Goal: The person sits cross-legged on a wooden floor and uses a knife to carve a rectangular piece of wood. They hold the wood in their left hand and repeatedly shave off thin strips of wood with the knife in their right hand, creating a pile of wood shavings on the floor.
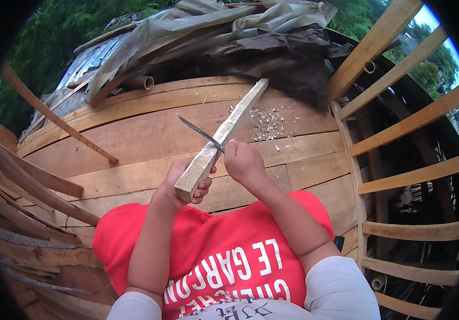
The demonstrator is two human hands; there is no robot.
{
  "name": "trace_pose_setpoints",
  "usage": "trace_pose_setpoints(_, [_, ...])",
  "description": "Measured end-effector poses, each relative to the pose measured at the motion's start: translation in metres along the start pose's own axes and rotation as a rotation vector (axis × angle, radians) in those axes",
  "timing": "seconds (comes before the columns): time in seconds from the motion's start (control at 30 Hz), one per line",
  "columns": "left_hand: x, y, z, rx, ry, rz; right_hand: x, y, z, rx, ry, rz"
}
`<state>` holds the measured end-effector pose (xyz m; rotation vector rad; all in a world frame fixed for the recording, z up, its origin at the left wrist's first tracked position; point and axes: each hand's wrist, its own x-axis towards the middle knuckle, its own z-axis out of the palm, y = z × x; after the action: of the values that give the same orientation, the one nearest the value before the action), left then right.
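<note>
Floor (315, 141): blade (197, 129) laid across beam (235, 120)

The floor consists of wooden planks, which bend toward the rim of the view. A pale sheet (176, 37) and a dark sheet (293, 64) lie in folds along the far edge. Foliage (64, 32) stands beyond. Slats (411, 229) line the right side, with gaps between them. A stick (58, 113) slants across the left side. The open end of a tube (147, 83) shows below the pale sheet.

The beam is positioned in front of the person, above the red garment (224, 229). It runs obliquely from the near end, at lower left, to the far end, at upper right, beside the dark sheet. The near end is squared; the upper surface is pale and rough. Contact between the far end and the floor cannot be confirmed.

The left hand (173, 176) grips the beam close to its near end. The palm side is under the beam, and the fingers show past its right side.

The right hand (244, 162) is closed in a fist around the grip end of the blade; the grip itself is hidden. The blade crosses over the beam just ahead of the left hand, with its tip pointing to the upper left. Cutting depth cannot be determined.

Shavings (268, 122) are scattered on the floor to the right of the beam's far half.
</note>
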<state>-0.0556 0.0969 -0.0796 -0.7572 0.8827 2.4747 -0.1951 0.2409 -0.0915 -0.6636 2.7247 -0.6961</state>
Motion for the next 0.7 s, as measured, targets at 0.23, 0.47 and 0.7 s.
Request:
trace_pose_setpoints(0.23, [-0.005,0.003,0.019,0.054,0.028,0.009,0.052,0.078,-0.012,-0.054,0.134,0.153])
trace_pose_setpoints(0.47, [-0.012,0.003,0.011,0.25,0.096,0.061,0.012,0.036,-0.005,-0.088,0.0,-0.034])
trace_pose_setpoints(0.7, [-0.009,-0.006,0.026,0.307,0.197,0.078,0.018,0.023,-0.011,-0.102,0.093,0.055])
